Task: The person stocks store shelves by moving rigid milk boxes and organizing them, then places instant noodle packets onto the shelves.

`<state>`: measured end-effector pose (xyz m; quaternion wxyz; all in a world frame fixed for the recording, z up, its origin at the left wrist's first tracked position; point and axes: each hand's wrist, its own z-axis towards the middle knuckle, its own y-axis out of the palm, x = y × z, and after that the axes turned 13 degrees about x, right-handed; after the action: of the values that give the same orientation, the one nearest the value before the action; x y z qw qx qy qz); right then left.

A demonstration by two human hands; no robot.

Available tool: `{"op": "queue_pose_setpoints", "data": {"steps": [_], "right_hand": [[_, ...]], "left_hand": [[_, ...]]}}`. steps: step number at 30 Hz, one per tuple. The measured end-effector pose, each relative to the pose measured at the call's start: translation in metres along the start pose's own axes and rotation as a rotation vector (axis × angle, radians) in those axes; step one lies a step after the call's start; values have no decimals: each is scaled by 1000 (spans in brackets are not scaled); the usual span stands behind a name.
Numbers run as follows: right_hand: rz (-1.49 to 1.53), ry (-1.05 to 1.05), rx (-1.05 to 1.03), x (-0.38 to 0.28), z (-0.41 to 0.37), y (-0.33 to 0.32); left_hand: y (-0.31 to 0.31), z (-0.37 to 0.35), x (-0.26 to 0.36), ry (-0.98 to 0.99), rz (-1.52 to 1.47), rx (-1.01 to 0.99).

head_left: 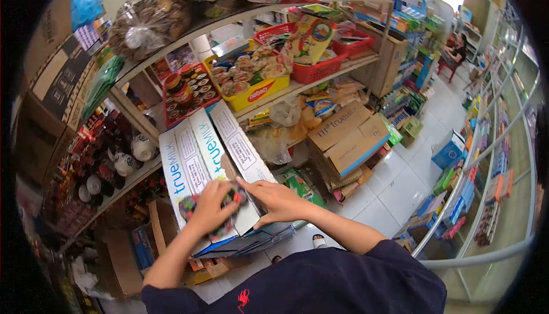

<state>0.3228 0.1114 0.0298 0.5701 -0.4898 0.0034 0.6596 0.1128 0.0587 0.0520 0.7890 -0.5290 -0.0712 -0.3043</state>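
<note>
Shop aisle, seen from above the hands.

Background: tall shelving rack (123,80) loaded with a yellow basket (257,92) of packets and a red basket (320,69). Tiled floor (400,182) to the right.

Centre: white-and-blue milk cartons (194,148), laid flat and tilted up toward the rack, resting on a pile of flattened boxes (257,242).

Foreground: left hand (207,210) and right hand (275,200), meeting over the lower end of the cartons.

Between the hands: small dark packet (187,205) with multicoloured spots, held against the carton face.
- Left fingers curled over the packet's middle, closed on it and hiding most of it.
- Right fingers half bent, tips pinching the packet's upper right corner.
- Packet edges showing left of, below and right of the left fingers.

Judged risks:
- Slanted cartons liable to slide off the pile if pressed down by both hands.
- Packet liable to slip down the smooth slope toward the floor if either grip loosens, given so shallow a pinch on the right.
</note>
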Motion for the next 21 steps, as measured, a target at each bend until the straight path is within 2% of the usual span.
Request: {"op": "queue_pose_setpoints", "data": {"steps": [4,10,13,16,18,21], "right_hand": [[7,-40,17,2,0,3],[75,3,17,5,-2,6],[57,-8,43,0,-1,2],[37,125,-80,-6,4,-5],[41,67,-41,-2,3,-4],[64,23,-2,-1,3,-2]], "left_hand": [[-4,-30,31,72,-150,-121],[-1,-15,21,14,-99,-36],[7,8,-13,-25,-79,76],[7,41,-49,-116,-24,126],[16,57,-98,-177,22,221],[11,88,-130,-205,22,289]]}}
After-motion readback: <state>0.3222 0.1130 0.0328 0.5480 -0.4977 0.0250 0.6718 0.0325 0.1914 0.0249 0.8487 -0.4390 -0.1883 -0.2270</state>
